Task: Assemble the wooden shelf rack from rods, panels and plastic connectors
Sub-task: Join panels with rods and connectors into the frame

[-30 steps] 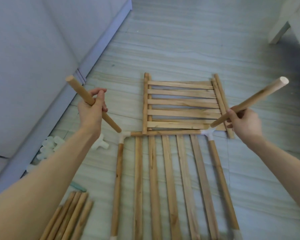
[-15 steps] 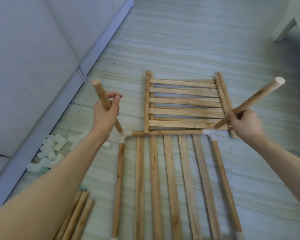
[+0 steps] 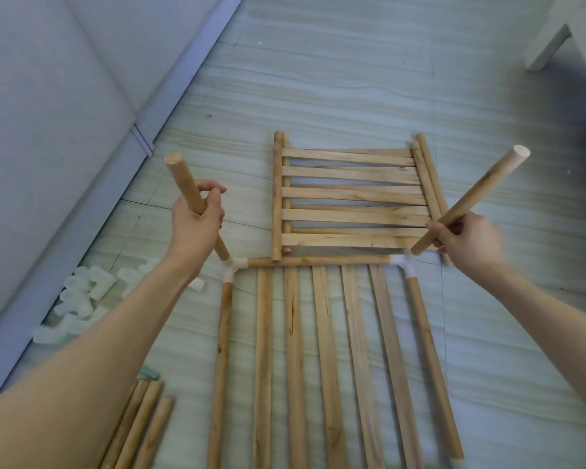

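On the floor lies a part-built frame: a cross rod (image 3: pixel 318 261) joins two side rods through a white left corner connector (image 3: pixel 233 266) and a white right corner connector (image 3: pixel 403 263), with several flat slats (image 3: pixel 295 350) between them. My left hand (image 3: pixel 197 225) grips a wooden rod (image 3: pixel 186 191) tilted steeply, its lower tip at the left connector's upward socket. My right hand (image 3: pixel 467 238) grips another rod (image 3: pixel 471 198) slanting up to the right, its lower end just above the right connector. A finished slatted panel (image 3: pixel 349 198) lies beyond.
A heap of spare white plastic connectors (image 3: pixel 82 299) sits at the left by the grey sofa base (image 3: pixel 65 231). A bundle of loose rods (image 3: pixel 139 428) lies at the bottom left. A white furniture leg (image 3: pixel 545 45) stands at the far right.
My left hand has swung its rod from a flat slant to near upright and brought its lower tip down to the left connector. The right rod's lower end has moved close to the right connector.
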Available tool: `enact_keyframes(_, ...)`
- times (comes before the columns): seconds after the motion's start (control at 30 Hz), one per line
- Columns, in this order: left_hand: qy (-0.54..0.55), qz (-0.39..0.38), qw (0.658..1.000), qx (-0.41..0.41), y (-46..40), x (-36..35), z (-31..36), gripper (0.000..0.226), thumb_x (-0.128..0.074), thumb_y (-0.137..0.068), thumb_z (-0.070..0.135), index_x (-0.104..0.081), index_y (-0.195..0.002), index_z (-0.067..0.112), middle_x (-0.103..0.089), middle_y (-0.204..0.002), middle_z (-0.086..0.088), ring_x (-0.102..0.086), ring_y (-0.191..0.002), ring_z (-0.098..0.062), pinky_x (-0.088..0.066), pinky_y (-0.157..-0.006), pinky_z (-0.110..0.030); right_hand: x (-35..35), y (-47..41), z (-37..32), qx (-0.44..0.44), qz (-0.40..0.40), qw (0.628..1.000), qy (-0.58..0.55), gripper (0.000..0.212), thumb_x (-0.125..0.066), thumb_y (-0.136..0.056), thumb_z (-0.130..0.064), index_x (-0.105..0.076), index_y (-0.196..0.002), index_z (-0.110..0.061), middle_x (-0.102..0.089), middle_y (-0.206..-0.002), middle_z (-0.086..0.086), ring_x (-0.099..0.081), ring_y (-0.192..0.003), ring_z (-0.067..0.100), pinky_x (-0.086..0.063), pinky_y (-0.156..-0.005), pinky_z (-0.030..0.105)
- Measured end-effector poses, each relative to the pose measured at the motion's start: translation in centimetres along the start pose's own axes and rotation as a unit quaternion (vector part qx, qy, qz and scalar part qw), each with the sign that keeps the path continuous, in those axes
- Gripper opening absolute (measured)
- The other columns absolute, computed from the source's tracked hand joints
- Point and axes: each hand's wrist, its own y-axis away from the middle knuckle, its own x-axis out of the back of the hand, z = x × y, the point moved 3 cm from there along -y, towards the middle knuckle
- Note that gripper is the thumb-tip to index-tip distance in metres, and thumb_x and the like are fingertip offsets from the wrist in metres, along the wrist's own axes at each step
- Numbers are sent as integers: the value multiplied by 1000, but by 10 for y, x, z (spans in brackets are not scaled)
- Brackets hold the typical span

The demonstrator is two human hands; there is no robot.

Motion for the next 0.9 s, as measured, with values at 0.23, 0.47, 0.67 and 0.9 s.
enact_keyframes(0.23,20,125,992,7,8,-9,-2,20,-40,-98,14,-47,-85,27,-44,-66,0,-43,-54,-8,-40,-53,-17,-6,6,0,-1,56,998,2,28,-59,-90,-36,-57,-78,-10,-61,-65,4,-57,-74,26,-34,-53,26)
enact_keyframes(0.47,60,84,994,35,3,-3,-7,24,-45,-94,6,-52,-77,22,-42,-45,10,-40,-44,-3,-37,-51,-16,-7,5,1,4,48,999,11,31,-55,-92,-33,-59,-83,-4,-62,-71,9,-55,-79,29,-33,-66,29)
enact_keyframes(0.67,50,4,998,38,-6,0,-3,25,-47,-93,4,-55,-76,21,-43,-48,5,-39,-43,-2,-37,-48,-15,-6,1,2,11,29,999,21,30,-53,-94,-32,-58,-86,-4,-63,-76,9,-53,-78,26,-32,-65,29)
enact_keyframes(0.9,-3,-31,998,63,0,2,-4,24,-43,-94,5,-54,-84,24,-44,-65,1,-45,-61,-6,-42,-55,-4,-13,5,2,-40,-22,999,-9,30,-45,-97,-29,-55,-97,-1,-66,-88,15,-60,-88,32,-43,-70,34)
